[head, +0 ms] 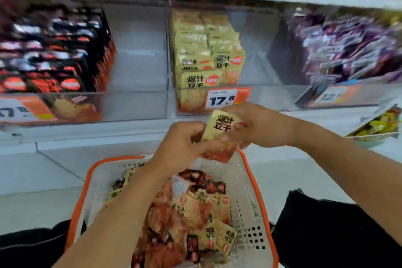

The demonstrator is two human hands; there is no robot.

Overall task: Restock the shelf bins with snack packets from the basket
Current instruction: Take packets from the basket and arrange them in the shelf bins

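Packet [221, 128], yellow with black print, sits between my two hands above the far rim of the basket [250, 198], just below the middle bin [256, 98]. My left hand [182, 143] curls its grip round the packet's lower left edge; my right hand [256, 124] pinches its right side, fingers wrapped over the top. I see more yellow and red packets heaped in the basket under my left forearm. The middle bin holds matching yellow packs in rows on its left side, behind a 17.8 price tag [221, 99]. Dark packs fill the left bin [134, 104], purple ones the right bin [282, 67]
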